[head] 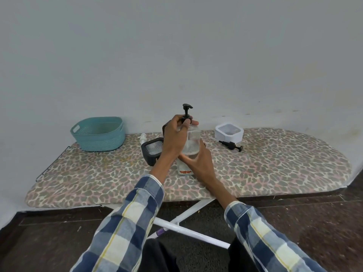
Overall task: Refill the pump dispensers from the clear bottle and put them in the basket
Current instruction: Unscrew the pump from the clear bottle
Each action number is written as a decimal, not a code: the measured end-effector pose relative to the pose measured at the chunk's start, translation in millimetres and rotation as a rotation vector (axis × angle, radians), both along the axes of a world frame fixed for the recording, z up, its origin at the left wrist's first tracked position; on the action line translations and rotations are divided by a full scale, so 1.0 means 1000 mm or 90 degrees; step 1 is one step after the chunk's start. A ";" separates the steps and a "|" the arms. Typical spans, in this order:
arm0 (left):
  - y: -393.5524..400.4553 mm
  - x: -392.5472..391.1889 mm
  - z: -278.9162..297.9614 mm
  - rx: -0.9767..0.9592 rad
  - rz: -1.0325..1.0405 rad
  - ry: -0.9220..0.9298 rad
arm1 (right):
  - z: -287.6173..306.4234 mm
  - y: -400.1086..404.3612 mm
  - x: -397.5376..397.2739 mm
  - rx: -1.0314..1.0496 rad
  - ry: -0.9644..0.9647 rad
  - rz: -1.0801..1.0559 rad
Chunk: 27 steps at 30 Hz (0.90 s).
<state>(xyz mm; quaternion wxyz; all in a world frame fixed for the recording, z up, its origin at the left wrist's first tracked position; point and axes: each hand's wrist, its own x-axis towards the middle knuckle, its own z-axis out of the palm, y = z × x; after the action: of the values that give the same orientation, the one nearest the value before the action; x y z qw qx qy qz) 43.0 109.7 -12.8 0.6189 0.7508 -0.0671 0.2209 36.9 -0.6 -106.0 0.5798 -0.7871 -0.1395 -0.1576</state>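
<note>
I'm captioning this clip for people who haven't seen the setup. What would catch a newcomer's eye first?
Dead centre, the left hand grips the black pump top of a clear dispenser while the right hand steadies its base above the leopard-print ironing board. A teal basket sits at the board's far left, and a loose black pump lies right of centre beside a white container.

One head-worn wide-angle camera looked forward and down, close over the ironing board [275, 163] against a wall [176, 46].
</note>
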 end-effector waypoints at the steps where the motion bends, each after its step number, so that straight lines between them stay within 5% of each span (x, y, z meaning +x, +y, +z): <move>1: -0.002 0.002 -0.002 -0.002 0.013 -0.007 | 0.000 0.000 0.001 -0.008 0.000 -0.007; 9: -0.023 -0.003 -0.012 -0.024 0.191 -0.049 | -0.004 -0.002 0.003 -0.049 -0.009 -0.018; 16: -0.013 -0.008 -0.011 -0.026 0.063 -0.061 | 0.000 -0.003 -0.003 -0.048 -0.026 -0.021; 22: -0.016 -0.013 -0.017 -0.057 0.078 -0.066 | 0.001 -0.005 -0.007 -0.034 -0.032 0.000; 27: -0.016 -0.014 -0.016 -0.066 0.045 -0.054 | 0.013 -0.010 -0.023 0.086 0.008 0.084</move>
<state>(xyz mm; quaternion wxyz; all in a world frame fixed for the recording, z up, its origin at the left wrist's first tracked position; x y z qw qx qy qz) 28.7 93.8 -28.5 0.6455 0.7096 -0.0550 0.2773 13.6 -10.6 -92.9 0.6416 -0.7363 -0.1762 -0.1230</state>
